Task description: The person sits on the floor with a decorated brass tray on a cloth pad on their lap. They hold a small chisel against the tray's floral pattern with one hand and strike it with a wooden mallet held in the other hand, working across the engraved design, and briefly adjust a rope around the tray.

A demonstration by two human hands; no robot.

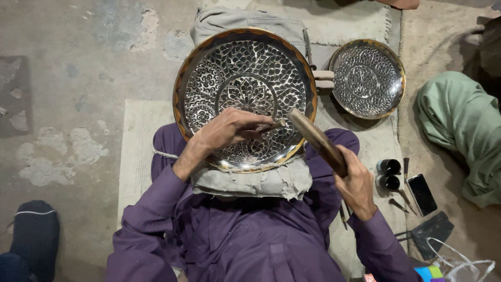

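Slanting from upper left to lower right, the wooden mallet (pixel 318 141) sits clamped in the right hand (pixel 357 183), while the left hand (pixel 229 130) pinches a chisel (pixel 274 126) lying nearly level on the engraved tray (pixel 209 68).

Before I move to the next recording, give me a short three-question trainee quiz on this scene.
1. True or false: the left hand holds a thin tool against the large engraved plate.
2. What does the right hand grip? A) a phone B) a wooden mallet C) a small plate
3. Where does the smaller engraved plate lie relative to the large one, as seen in the picture?

Key: 1 true. 2 B. 3 To its right, on the mat, beyond the phone and two dark bottles.
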